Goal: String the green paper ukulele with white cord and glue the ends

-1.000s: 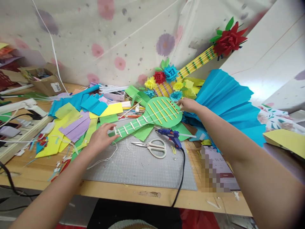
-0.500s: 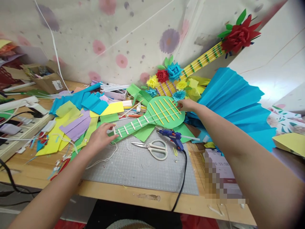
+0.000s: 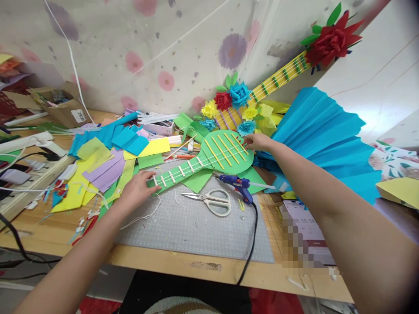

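Note:
A green paper guitar (image 3: pixel 225 153) with yellow strips on its round body and white frets along its neck lies across a grey cutting mat (image 3: pixel 196 226). White string runs the length of it. My left hand (image 3: pixel 137 188) rests on the neck's end, fingers curled against it where the string hangs loose. At the far rim of the round body, my right hand (image 3: pixel 258 141) pinches the other end of the string.
White-handled scissors (image 3: pixel 209 201) and a blue glue gun (image 3: pixel 237 185) with a black cord lie just in front of the guitar. Coloured paper scraps (image 3: pixel 101 165) pile at the left. A blue pleated fan (image 3: pixel 321 139) and a yellow flowered guitar (image 3: pixel 262 93) stand behind.
Both hands stay on the green guitar's two ends. The view has shifted slightly; the guitar's neck end and my left hand have slid a little toward me.

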The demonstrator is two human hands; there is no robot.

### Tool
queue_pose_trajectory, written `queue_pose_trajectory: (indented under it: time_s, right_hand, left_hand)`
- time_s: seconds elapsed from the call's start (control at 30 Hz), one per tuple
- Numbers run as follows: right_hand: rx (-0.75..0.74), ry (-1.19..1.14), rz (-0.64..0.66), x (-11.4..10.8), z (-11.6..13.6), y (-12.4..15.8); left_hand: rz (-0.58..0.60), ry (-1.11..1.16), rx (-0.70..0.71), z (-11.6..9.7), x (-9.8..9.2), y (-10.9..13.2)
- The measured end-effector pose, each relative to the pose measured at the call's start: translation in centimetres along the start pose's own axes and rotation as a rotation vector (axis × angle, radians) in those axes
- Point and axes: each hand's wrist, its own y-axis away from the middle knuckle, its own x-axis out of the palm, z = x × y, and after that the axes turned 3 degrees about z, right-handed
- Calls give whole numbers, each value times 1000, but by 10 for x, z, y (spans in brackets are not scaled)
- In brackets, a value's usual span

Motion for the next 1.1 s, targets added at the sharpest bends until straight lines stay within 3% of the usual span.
queue_pose_trajectory:
  time_s: [0.27,0.37,0.5,0.6,0.77,0.93,1.1]
  right_hand:
    - [-56,66,2,-23,19,16]
    - [-154,65,-30,-36,49,30]
    - [-376,46,-65,-37,115,59]
    - [-561,61,-69,-12,170,78]
    - [-808,-9,-158,60,235,82]
    - [-854,-115,-208,110,257,69]
    - [-845,-143,-179,122,258,62]
  left_hand:
    - [27,1,-26,1,-2,4]
    - [30,4,-19,-1,-3,6]
    - [17,-5,-9,-4,-3,10]
    - [8,-9,4,-4,-2,11]
    - [-64,-17,39,-4,4,13]
    - [-72,-24,43,-3,9,16]
    - [-98,-23,8,-2,13,19]
